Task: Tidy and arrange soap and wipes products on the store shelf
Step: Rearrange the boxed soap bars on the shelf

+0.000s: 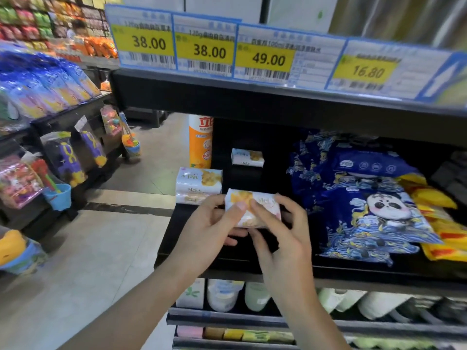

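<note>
Glossy rectangular soap bar [252,208], both hands [255,231] gripping

Black shelf [192,251], front left part bare. On it: two stacked soap packs [199,184] at the left edge, one soap pack [247,157] further back, an orange spray can [200,141] upright behind the stack. Right: blue wipes packs [364,198] overlapping (panda print), yellow packs [439,223] beside them.

Your left hand [212,223] and right hand [280,228] both grip one soap bar [262,200]. It sits above the black shelf [192,238] (blue wipes packs [374,213] lie to its right).
</note>
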`<act>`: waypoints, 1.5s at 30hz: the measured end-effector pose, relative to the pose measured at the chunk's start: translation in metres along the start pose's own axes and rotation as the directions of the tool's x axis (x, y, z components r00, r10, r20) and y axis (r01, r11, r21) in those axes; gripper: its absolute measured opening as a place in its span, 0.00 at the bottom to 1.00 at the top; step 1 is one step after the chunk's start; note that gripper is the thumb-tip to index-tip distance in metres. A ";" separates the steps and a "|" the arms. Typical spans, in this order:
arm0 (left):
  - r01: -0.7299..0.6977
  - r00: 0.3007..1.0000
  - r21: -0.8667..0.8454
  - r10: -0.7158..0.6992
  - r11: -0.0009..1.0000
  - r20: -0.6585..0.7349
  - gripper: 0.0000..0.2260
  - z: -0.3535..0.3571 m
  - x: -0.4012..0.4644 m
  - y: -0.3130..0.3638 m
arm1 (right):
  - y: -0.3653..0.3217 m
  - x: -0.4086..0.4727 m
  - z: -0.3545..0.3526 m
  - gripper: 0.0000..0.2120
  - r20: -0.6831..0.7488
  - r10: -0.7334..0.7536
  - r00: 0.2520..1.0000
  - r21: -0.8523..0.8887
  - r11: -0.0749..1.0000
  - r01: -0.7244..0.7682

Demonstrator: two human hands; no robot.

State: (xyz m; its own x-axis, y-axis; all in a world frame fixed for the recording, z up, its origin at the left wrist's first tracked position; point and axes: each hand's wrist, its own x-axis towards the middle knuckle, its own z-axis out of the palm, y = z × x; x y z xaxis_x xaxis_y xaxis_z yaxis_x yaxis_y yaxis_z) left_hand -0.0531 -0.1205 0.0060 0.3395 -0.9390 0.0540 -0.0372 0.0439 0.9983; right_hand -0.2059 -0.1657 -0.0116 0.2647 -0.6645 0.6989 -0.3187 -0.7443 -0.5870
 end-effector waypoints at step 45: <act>-0.145 0.980 0.109 0.128 0.983 0.150 0.34 -0.028 0.002 -0.024 | 0.036 0.019 -0.032 0.32 0.522 0.239 0.819 0.480 0.711 -0.514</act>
State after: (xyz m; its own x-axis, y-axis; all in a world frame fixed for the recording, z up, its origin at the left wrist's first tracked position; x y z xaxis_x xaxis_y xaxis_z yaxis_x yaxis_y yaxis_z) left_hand -0.0252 -0.1143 -0.0170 0.1875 -0.9661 0.1773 -0.1883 0.1418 0.9718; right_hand -0.2418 -0.2027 -0.0063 0.6154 -0.7573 0.2184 0.0747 -0.2199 -0.9727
